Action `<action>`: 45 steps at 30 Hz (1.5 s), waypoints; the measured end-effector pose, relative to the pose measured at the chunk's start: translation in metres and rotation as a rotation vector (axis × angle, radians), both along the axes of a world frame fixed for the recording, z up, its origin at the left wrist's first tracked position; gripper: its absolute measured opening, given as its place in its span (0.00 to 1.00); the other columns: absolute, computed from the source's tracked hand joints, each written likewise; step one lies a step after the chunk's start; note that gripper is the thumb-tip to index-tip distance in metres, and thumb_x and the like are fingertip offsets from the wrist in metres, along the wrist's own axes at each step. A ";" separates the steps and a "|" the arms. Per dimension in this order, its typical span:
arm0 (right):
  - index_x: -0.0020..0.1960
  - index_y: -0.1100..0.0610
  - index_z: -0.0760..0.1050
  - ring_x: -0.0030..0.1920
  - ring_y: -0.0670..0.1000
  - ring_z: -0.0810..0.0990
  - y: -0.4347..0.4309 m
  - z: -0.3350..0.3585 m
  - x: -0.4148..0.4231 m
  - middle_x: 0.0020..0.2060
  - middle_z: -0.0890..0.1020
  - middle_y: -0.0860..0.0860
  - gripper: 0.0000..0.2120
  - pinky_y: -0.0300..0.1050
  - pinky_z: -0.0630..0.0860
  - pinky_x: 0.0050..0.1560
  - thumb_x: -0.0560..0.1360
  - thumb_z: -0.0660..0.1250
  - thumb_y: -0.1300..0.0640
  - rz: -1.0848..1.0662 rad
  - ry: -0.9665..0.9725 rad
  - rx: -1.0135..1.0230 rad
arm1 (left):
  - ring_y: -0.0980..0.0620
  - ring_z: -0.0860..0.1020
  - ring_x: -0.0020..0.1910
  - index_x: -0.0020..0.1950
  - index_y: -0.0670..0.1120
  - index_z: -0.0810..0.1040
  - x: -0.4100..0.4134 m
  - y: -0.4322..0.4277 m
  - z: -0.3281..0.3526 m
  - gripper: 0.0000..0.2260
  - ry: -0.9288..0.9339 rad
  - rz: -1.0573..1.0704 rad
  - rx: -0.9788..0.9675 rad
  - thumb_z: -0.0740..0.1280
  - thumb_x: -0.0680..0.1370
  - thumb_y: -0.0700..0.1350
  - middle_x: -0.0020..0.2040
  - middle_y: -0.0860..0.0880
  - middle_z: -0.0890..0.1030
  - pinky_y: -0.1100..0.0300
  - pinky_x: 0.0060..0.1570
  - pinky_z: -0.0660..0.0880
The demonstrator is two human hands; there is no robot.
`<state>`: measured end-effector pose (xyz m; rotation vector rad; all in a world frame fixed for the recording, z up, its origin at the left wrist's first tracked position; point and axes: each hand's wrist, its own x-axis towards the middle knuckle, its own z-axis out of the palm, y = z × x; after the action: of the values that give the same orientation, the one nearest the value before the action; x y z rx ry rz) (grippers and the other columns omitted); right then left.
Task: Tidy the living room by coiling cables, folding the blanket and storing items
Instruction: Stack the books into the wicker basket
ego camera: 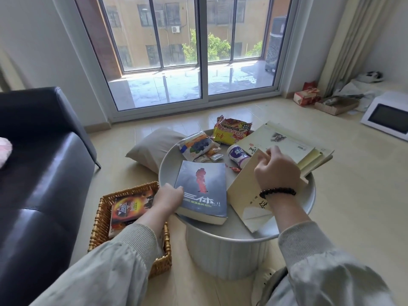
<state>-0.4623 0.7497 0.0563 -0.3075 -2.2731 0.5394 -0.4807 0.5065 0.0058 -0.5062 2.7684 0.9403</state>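
A grey book [203, 188] with a red figure on its cover lies on the round grey table [309, 195]. My left hand [169, 198] grips its left edge. My right hand [276, 171] holds the top edge of a cream book [247, 195], which is tilted up off the table. A wicker basket [99, 219] stands on the floor left of the table with an orange and black book [130, 208] inside. More cream books [287, 142] are stacked at the table's far right.
Snack packets [231, 131] [197, 146] and a white and purple cup [237, 155] lie at the back of the table. A grey cushion [152, 146] sits on the floor behind it. A dark sofa [39, 173] fills the left. Boxes [306, 97] and a white microwave [388, 115] stand far right.
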 end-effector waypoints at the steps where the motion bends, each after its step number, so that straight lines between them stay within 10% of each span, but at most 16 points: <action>1: 0.40 0.62 0.75 0.27 0.54 0.68 0.000 0.001 0.000 0.26 0.75 0.56 0.03 0.43 0.67 0.36 0.69 0.64 0.63 0.004 0.056 0.037 | 0.46 0.78 0.45 0.58 0.38 0.73 0.001 0.001 0.000 0.17 0.003 -0.017 -0.016 0.58 0.81 0.51 0.50 0.42 0.78 0.59 0.34 0.69; 7: 0.40 0.63 0.76 0.31 0.57 0.72 0.000 0.018 0.003 0.28 0.77 0.56 0.06 0.47 0.69 0.41 0.63 0.68 0.63 -0.010 0.383 0.120 | 0.49 0.78 0.42 0.52 0.41 0.78 0.004 0.001 0.007 0.18 -0.055 -0.192 -0.198 0.61 0.80 0.55 0.46 0.45 0.80 0.61 0.31 0.68; 11: 0.43 0.64 0.75 0.38 0.50 0.67 0.001 0.024 0.006 0.34 0.79 0.57 0.05 0.48 0.67 0.45 0.69 0.68 0.63 0.028 0.516 -0.042 | 0.46 0.76 0.58 0.66 0.45 0.73 0.008 0.014 0.027 0.20 0.178 -0.322 -0.465 0.64 0.79 0.56 0.60 0.45 0.76 0.54 0.53 0.76; 14: 0.43 0.66 0.74 0.38 0.48 0.64 0.000 0.030 0.007 0.34 0.79 0.59 0.09 0.52 0.68 0.45 0.71 0.64 0.59 0.124 0.535 -0.107 | 0.48 0.63 0.72 0.77 0.48 0.60 0.005 0.031 0.049 0.31 0.502 -0.467 -0.294 0.68 0.77 0.53 0.73 0.48 0.66 0.53 0.70 0.63; 18: 0.42 0.66 0.74 0.36 0.47 0.63 0.000 0.035 0.008 0.34 0.79 0.58 0.10 0.53 0.68 0.47 0.71 0.62 0.58 0.149 0.572 -0.078 | 0.49 0.59 0.75 0.78 0.52 0.57 -0.004 0.053 0.068 0.33 0.463 -0.601 -0.117 0.69 0.77 0.47 0.77 0.50 0.61 0.52 0.73 0.59; 24: 0.44 0.66 0.73 0.40 0.51 0.65 0.006 0.050 0.008 0.36 0.78 0.59 0.08 0.49 0.62 0.48 0.72 0.63 0.59 0.084 0.650 -0.055 | 0.48 0.70 0.69 0.79 0.53 0.42 -0.008 0.066 0.053 0.47 0.068 -0.644 0.155 0.74 0.73 0.45 0.78 0.48 0.60 0.53 0.65 0.71; 29: 0.43 0.66 0.73 0.41 0.49 0.65 -0.002 0.048 0.005 0.37 0.77 0.59 0.09 0.61 0.69 0.44 0.72 0.62 0.59 0.155 0.608 -0.119 | 0.54 0.66 0.67 0.79 0.53 0.47 -0.007 0.070 0.054 0.47 0.374 -0.441 0.380 0.76 0.71 0.43 0.71 0.54 0.64 0.67 0.55 0.72; 32: 0.42 0.67 0.73 0.42 0.49 0.65 -0.003 0.045 0.001 0.36 0.77 0.58 0.09 0.58 0.69 0.43 0.71 0.62 0.59 0.211 0.587 -0.123 | 0.56 0.68 0.63 0.76 0.50 0.61 -0.009 0.066 0.061 0.37 0.501 -0.471 0.295 0.76 0.71 0.44 0.64 0.55 0.70 0.61 0.61 0.66; 36: 0.46 0.64 0.75 0.47 0.50 0.67 -0.009 0.045 -0.002 0.40 0.76 0.54 0.11 0.44 0.68 0.48 0.72 0.63 0.56 0.301 0.544 -0.205 | 0.44 0.77 0.46 0.47 0.44 0.80 -0.007 0.066 0.070 0.04 0.455 -0.544 0.232 0.72 0.74 0.42 0.44 0.48 0.80 0.54 0.45 0.73; 40: 0.61 0.61 0.72 0.64 0.52 0.64 -0.009 0.043 -0.011 0.61 0.73 0.57 0.21 0.52 0.63 0.66 0.73 0.63 0.49 0.321 0.396 -0.228 | 0.44 0.79 0.36 0.49 0.46 0.80 0.004 0.062 0.068 0.06 0.415 -0.372 0.544 0.70 0.75 0.36 0.40 0.48 0.80 0.54 0.31 0.80; 45: 0.72 0.57 0.58 0.63 0.52 0.69 -0.012 0.023 -0.014 0.65 0.69 0.57 0.33 0.47 0.66 0.64 0.75 0.68 0.48 0.421 -0.036 -0.921 | 0.52 0.79 0.33 0.46 0.50 0.77 0.011 0.053 0.065 0.09 0.423 -0.167 0.748 0.67 0.77 0.35 0.42 0.48 0.81 0.61 0.26 0.77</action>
<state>-0.4768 0.7372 0.0791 -0.2703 -1.9795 1.8028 -0.4692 0.5597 0.0707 0.0549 2.4221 2.0761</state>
